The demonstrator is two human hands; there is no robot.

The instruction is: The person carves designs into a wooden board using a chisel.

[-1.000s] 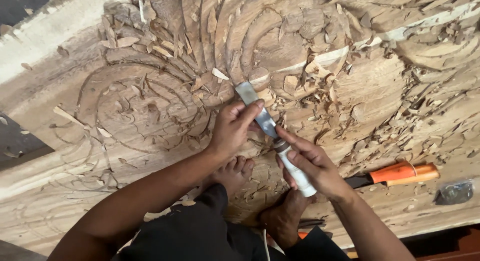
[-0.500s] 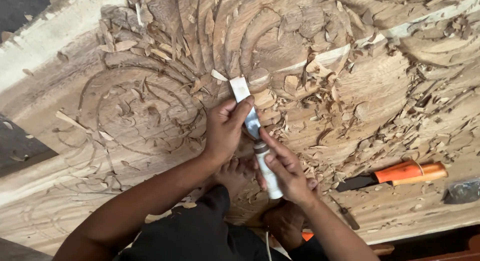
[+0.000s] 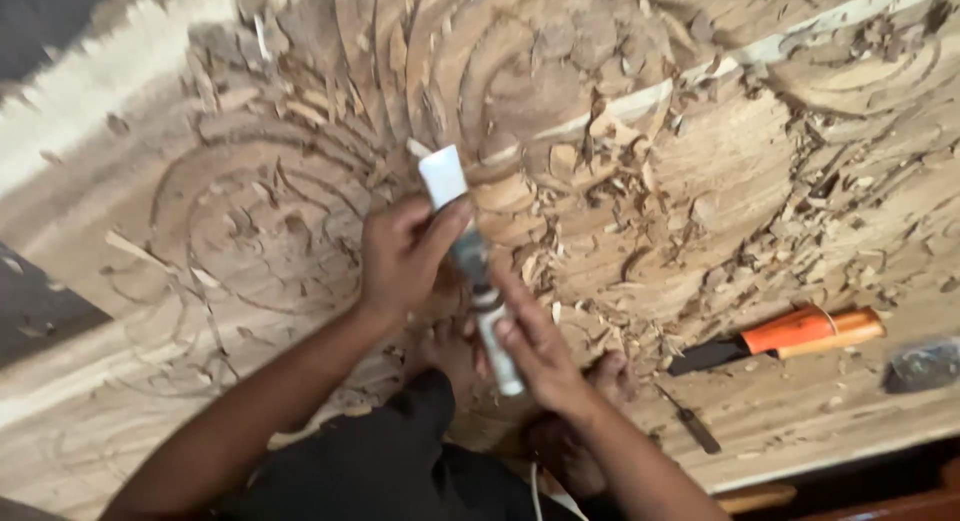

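chisel (image 3: 468, 249), wide pale blade, white hdl

The chisel (image 3: 468, 251) has slid up the carved wooden panel (image 3: 700, 181) toward its top edge — both hands with it — its wide blade now over the ridged curves, the shaft more upright.

No packages or signs show anywhere in this view. No labels or screens are visible either

Wide-bladed chisel (image 3: 468, 256), pale handle, tilted, blade tip on carved wooden panel (image 3: 700, 171)
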